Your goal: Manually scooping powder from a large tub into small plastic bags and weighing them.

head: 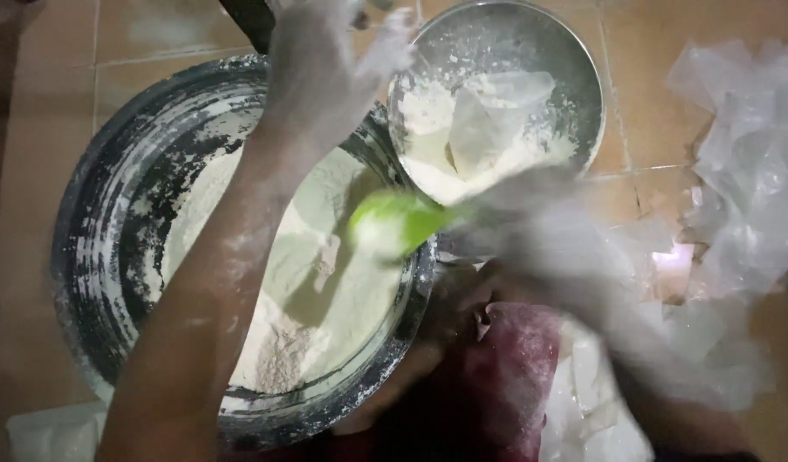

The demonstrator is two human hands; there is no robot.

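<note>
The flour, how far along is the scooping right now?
Done: a pile of flour already lies in the big dark basin. In hand: the blurred right hand moves a green scoop over the basin; the floured left hand is raised. Left: the metal bowl holds more flour.

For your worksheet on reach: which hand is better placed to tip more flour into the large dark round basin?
Probably the right hand: though blurred, it holds the green scoop over the large dark round basin; the floured left hand is raised.
</note>
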